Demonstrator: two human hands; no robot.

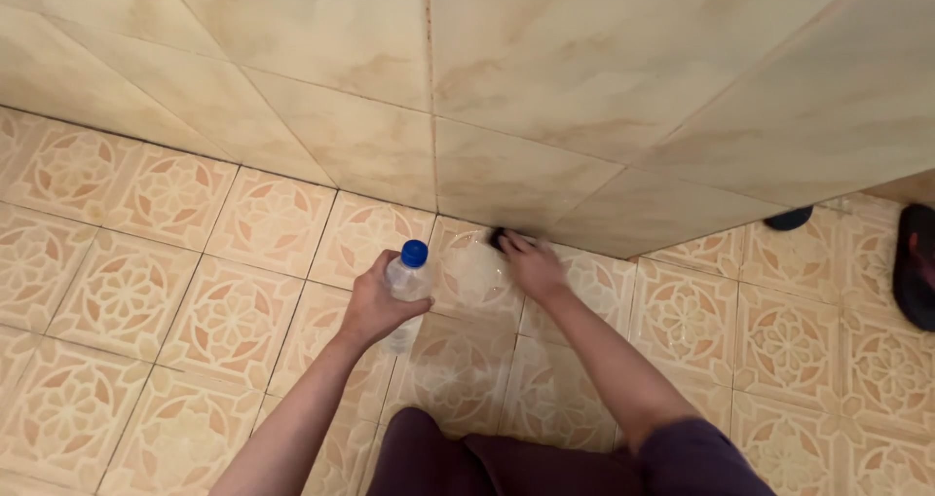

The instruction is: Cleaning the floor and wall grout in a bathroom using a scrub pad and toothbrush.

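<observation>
My left hand (375, 306) grips a clear plastic bottle (406, 282) with a blue cap, held upright just above the patterned floor tiles. My right hand (531, 262) reaches to the foot of the wall, where its fingers press a small dark object (498, 235), mostly hidden by the fingers. Between the two hands the floor tile (474, 272) looks wet and glossy.
A beige tiled wall (506, 87) forms a corner straight ahead. Dark footwear (916, 262) lies at the right edge, with another dark shape (787, 219) by the wall base. My knees in dark maroon cloth (467, 457) fill the bottom.
</observation>
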